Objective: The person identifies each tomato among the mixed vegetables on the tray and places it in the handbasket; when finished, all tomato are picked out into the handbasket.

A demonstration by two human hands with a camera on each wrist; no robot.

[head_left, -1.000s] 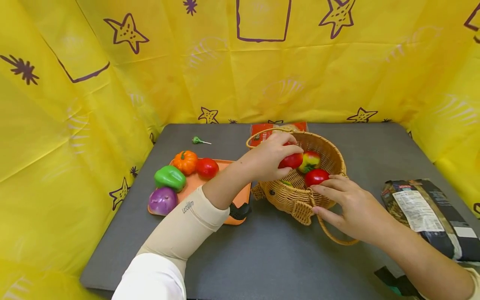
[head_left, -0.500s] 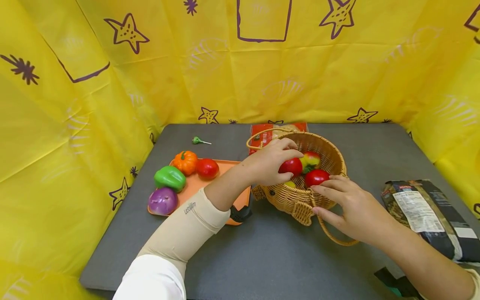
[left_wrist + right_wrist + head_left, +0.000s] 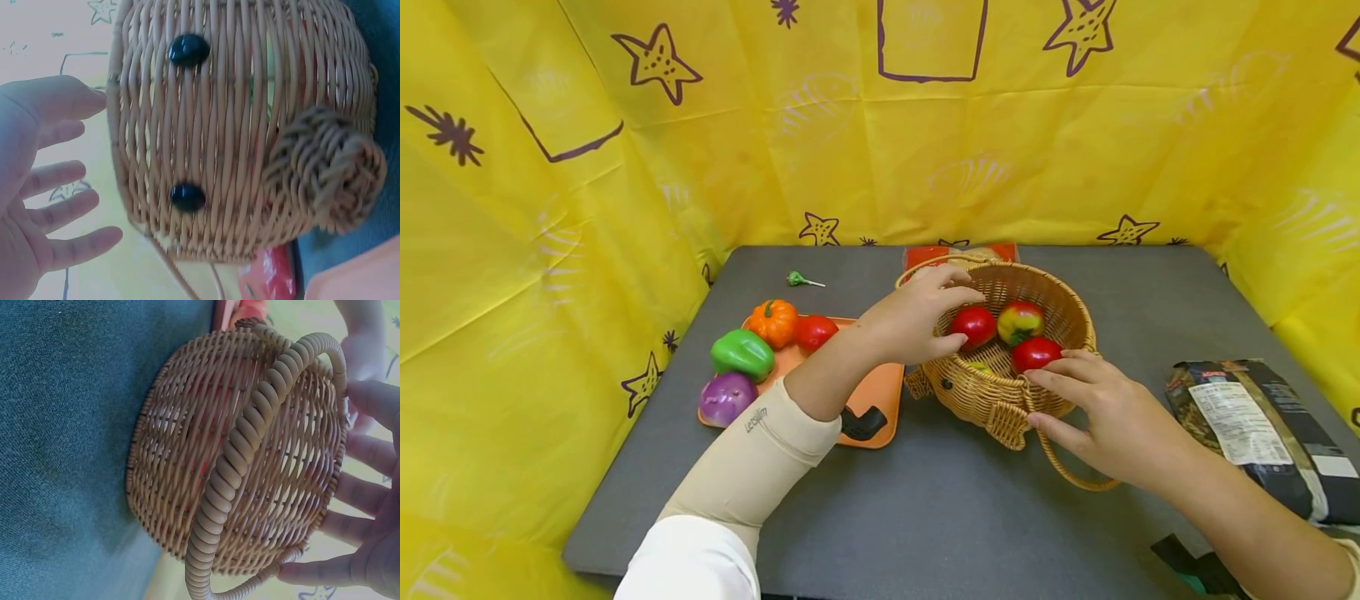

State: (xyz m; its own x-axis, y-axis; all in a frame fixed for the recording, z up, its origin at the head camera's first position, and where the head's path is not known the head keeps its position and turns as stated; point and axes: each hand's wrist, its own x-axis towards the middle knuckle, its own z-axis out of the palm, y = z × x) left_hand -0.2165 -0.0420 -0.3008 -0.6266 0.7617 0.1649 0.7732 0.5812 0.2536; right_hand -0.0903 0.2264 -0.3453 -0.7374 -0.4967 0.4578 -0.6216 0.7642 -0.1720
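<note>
A wicker basket [image 3: 977,398] with handles and black button eyes stands on the table, right of centre. Inside lie a red fruit [image 3: 973,327], a red-and-yellow fruit [image 3: 1021,322] and another red fruit [image 3: 1036,354]; something yellow-green shows at the bottom. My left hand [image 3: 917,315] is spread over the basket's left rim, holding nothing. In the left wrist view its fingers [image 3: 81,247] are apart and nearly straight beside the rim. My right hand [image 3: 1105,408] rests its fingertips on the right rim, fingers extended, as the right wrist view also shows at the woven wall [image 3: 250,456].
Left of the basket an orange tray [image 3: 880,392] holds a purple vegetable [image 3: 727,400], green pepper [image 3: 742,354], orange pumpkin [image 3: 772,323], red tomato-like piece [image 3: 815,333] and a black object [image 3: 862,423]. Behind lie a lollipop-like green thing [image 3: 797,279] and a red packet [image 3: 1003,252]. A dark bag [image 3: 1240,425] lies right.
My left hand has let go of the red fruit, which now lies in the basket, and has drawn back left toward the rim. My right hand has stayed on the rim.
</note>
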